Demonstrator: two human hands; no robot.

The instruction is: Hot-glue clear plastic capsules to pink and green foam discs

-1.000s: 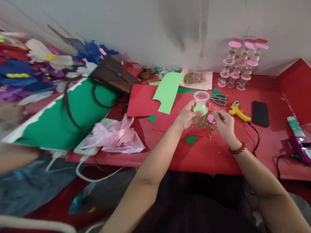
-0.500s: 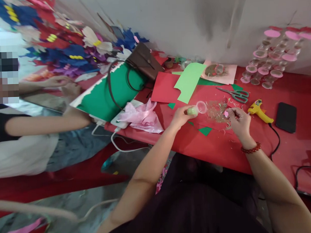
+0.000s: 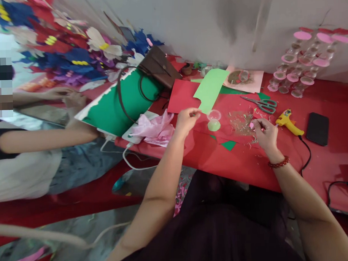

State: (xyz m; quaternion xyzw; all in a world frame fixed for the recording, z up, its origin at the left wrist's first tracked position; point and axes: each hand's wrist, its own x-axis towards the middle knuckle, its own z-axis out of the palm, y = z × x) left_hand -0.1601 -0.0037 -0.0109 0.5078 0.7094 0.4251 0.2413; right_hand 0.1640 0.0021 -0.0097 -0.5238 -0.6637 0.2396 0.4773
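Observation:
My left hand (image 3: 187, 120) is at the lower corner of a light green paper sheet (image 3: 211, 89), thumb and fingertips drawn together; what they hold, if anything, is hidden. Just right of it, a small clear plastic cup shape with a pink rim (image 3: 214, 115) and a light green round end (image 3: 214, 125) is on the red-covered table, out of my hands. A small pink paper piece (image 3: 252, 125) is pinched in the fingers of my right hand (image 3: 265, 133), above scattered scraps (image 3: 240, 122). Close to that hand lies a yellow glue gun (image 3: 289, 122).
Grey-handled scissors (image 3: 264, 104), a red sheet (image 3: 182, 96) and a black phone (image 3: 317, 129) lie about. Joined clear cups (image 3: 297, 61) stand back right. Pink cloth (image 3: 155, 127), a brown bag (image 3: 160, 66) and a green board (image 3: 124, 101) are left, beside another person's arm (image 3: 45, 140).
My left hand has let go of the small cup shape, which now stands on the table, and moved left and up to the light green sheet. My right hand still holds the pink piece.

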